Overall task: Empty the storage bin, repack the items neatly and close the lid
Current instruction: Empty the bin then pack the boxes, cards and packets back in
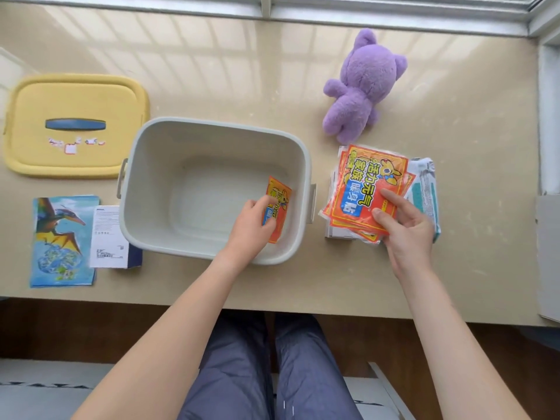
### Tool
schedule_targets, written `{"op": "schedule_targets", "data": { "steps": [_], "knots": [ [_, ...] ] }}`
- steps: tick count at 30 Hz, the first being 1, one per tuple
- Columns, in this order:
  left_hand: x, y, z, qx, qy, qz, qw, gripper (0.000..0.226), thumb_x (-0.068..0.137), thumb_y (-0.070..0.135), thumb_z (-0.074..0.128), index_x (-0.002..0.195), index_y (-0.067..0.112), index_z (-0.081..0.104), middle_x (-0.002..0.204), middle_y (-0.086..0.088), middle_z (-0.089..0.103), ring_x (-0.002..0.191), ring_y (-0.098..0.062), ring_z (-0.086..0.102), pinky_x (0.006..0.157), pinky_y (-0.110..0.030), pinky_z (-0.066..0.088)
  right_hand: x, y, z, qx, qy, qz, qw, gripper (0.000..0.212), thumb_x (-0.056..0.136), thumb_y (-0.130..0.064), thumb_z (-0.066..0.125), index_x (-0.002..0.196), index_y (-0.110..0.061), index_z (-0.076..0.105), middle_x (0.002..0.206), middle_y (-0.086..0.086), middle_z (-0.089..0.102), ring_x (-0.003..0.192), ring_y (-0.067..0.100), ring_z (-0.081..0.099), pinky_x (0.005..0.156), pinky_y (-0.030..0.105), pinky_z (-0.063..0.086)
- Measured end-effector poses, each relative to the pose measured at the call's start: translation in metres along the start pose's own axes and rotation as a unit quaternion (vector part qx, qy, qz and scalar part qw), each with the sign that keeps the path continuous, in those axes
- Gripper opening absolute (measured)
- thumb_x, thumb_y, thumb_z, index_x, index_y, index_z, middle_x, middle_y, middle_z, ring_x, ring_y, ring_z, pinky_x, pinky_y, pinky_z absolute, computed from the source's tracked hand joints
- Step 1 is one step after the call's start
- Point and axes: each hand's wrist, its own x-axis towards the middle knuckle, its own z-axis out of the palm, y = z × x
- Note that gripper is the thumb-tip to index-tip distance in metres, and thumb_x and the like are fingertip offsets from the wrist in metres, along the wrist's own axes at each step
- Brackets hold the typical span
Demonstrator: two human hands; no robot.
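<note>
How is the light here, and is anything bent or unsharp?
Head view: daylight leaves pale striped glare on the glossy beige tabletop; head view: the wide lens stretches the picture's corners; head view: stickers on the yellow plastic lid and print on the white cardboard box are too soft to read, yet big letters on the orange-red packets in the right hand are legible.

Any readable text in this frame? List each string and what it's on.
"活力元气家族" and "暖身贴": top of the orange packet stack gripped by the right hand.
Same print, partly covered: single packet the left hand holds in the bin.
White box, lid stickers, teal pack: too blurred to read.
</note>
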Motion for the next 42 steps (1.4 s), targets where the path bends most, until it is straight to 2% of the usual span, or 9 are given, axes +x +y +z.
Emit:
{"op": "schedule_targets", "data": {
  "steps": [3,8,14,20,23,26,29,36,42],
  "knots": [
    [0.002,-0.002,-0.005,-0.038,-0.004,-0.021,0.999,0.047,0.086,-0.005,0.050,0.126,0.020,0.059,0.115,-0.002,0.062,0.085,-0.021,0.060,0.073,-0.030,0.051,-0.003,0.001,0.000,-0.005,0.000,-0.004,1.000,0.037,0.081,0.007,0.070,0.110,-0.016,0.072,0.121,0.004,0.069,0.113,0.022,0.066,0.085,0.040,0.058],
    [-0.010,0.003,-0.033,-0.082,0.049,-0.023,0.995,0.049,0.083,-0.007,0.047,0.118,0.024,0.063,0.111,0.004,0.065,0.078,-0.012,0.061,0.063,-0.018,0.048,-0.017,-0.002,0.001,0.019,0.003,-0.018,1.000,0.038,0.084,0.013,0.064,0.113,-0.011,0.070,0.124,0.005,0.068,0.119,0.024,0.062,0.090,0.043,0.056],
    [-0.061,0.039,-0.103,-0.285,0.086,0.004,0.955,0.042,0.089,-0.010,0.052,0.116,0.020,0.063,0.104,0.006,0.069,0.075,-0.003,0.071,0.062,-0.019,0.056,-0.068,-0.026,0.011,0.053,0.032,-0.031,0.998,0.042,0.079,0.007,0.069,0.119,-0.006,0.068,0.125,0.005,0.067,0.119,0.026,0.062,0.097,0.056,0.049],
    [-0.110,0.065,-0.152,-0.427,-0.001,0.036,0.904,0.039,0.090,-0.010,0.056,0.119,0.015,0.064,0.118,-0.001,0.069,0.099,-0.021,0.070,0.080,-0.040,0.059,-0.149,-0.054,0.016,0.086,0.071,-0.030,0.993,0.037,0.085,0.011,0.063,0.114,-0.011,0.071,0.119,0.005,0.071,0.109,0.028,0.068,0.083,0.048,0.058],
    [-0.129,0.077,-0.155,-0.456,-0.047,0.041,0.888,0.039,0.091,-0.012,0.053,0.118,0.015,0.063,0.115,-0.003,0.069,0.093,-0.020,0.071,0.077,-0.037,0.060,-0.187,-0.058,0.006,0.100,0.096,-0.026,0.990,0.037,0.085,0.011,0.064,0.109,-0.015,0.073,0.115,0.006,0.072,0.102,0.027,0.070,0.077,0.043,0.059],
    [-0.146,0.084,-0.143,-0.455,-0.084,0.040,0.886,0.040,0.091,-0.014,0.051,0.118,0.013,0.061,0.110,-0.005,0.069,0.084,-0.016,0.072,0.068,-0.031,0.060,-0.217,-0.057,-0.015,0.108,0.125,-0.018,0.986,0.036,0.086,0.010,0.064,0.109,-0.016,0.073,0.110,0.006,0.074,0.099,0.028,0.071,0.079,0.043,0.060],
    [-0.153,0.090,-0.122,-0.437,-0.117,0.038,0.891,0.039,0.091,-0.012,0.052,0.117,0.014,0.062,0.112,-0.008,0.070,0.085,-0.019,0.072,0.075,-0.035,0.059,-0.237,-0.056,-0.046,0.114,0.155,-0.015,0.981,0.035,0.086,0.009,0.064,0.107,-0.017,0.074,0.108,0.007,0.074,0.096,0.026,0.072,0.076,0.039,0.061],
    [-0.157,0.143,-0.037,-0.410,-0.139,0.044,0.901,0.038,0.090,-0.010,0.055,0.116,0.017,0.065,0.118,-0.013,0.068,0.082,-0.017,0.072,0.064,-0.028,0.059,-0.226,-0.057,-0.172,0.079,0.193,-0.013,0.978,0.040,0.086,0.009,0.065,0.112,-0.020,0.071,0.112,0.009,0.072,0.096,0.027,0.072,0.086,0.048,0.057],
    [-0.175,0.195,0.070,-0.442,-0.106,0.002,0.891,0.041,0.091,-0.012,0.052,0.125,0.009,0.059,0.123,-0.013,0.065,0.094,-0.026,0.068,0.067,-0.030,0.059,-0.167,-0.067,-0.283,-0.013,0.136,0.018,0.990,0.048,0.085,0.008,0.066,0.114,-0.031,0.065,0.111,0.003,0.071,0.094,0.017,0.073,0.066,0.030,0.059]
  ]
}}
